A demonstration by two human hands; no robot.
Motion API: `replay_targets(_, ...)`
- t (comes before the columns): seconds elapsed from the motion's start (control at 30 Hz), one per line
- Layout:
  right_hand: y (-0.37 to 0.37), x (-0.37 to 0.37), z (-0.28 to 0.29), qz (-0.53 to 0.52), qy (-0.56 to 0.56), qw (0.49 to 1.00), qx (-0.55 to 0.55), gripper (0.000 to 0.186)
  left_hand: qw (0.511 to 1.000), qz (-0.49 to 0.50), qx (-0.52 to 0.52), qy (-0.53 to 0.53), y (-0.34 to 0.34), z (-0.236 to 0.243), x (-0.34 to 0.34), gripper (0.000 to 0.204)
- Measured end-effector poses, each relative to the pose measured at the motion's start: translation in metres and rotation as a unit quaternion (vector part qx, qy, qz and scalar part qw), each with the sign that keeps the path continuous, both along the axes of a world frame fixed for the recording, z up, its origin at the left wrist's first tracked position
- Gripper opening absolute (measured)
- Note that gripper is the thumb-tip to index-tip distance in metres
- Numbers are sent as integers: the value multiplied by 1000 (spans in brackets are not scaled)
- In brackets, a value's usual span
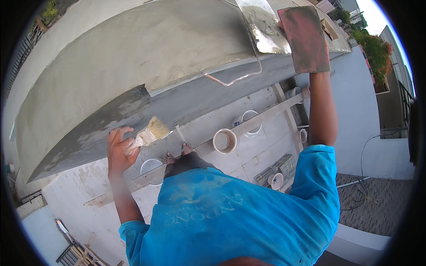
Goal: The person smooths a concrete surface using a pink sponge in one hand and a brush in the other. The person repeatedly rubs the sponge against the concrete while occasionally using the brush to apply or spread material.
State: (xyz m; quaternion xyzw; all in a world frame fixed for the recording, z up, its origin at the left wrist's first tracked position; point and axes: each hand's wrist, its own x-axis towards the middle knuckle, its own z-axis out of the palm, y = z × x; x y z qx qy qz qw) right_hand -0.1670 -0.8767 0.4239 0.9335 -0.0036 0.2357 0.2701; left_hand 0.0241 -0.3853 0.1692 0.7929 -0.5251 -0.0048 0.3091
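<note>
My left hand (119, 146) grips a paintbrush (146, 135) by its pale, crusted handle, its tan bristles tilted up to the right, in front of the grey curved wall face. High at the right, my right hand (325, 46) holds a reddish, grey-smeared rectangular float (301, 37), which hides most of that hand; fingertips show at its left edge. Just left of the float, a metal plate (259, 24) with wet grey mortar rests on the plastered ledge (133, 44). A bent, crusted metal rod (233, 80) hangs below that plate along the ledge's lip.
My feet (186, 148) are on a long narrow plank (284, 106) above a tiled floor. Buckets stand around it: a small one (225, 150), white ones (254, 128) behind and left, others at right. A pale wall (355, 106), a cable (361, 159) and plants (372, 53) are at the right.
</note>
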Motion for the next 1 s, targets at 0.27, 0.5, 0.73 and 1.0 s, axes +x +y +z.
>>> replay_targets(0.27,5,-5,-7,-39,35,995,-80,18,1000,14,-13,1,-2,-4,-1,22)
replay_targets(0.5,-36,-17,-23,-18,20,974,226,32,1000,21,1,-14,-1,4,-5,20)
replay_targets(0.73,-85,-45,-48,247,9,170,954,62,1000,16,1,-4,-4,4,-2,20)
replay_targets(1.0,-74,-43,-36,277,76,220,932,67,1000,16,2,-2,-3,3,-5,22)
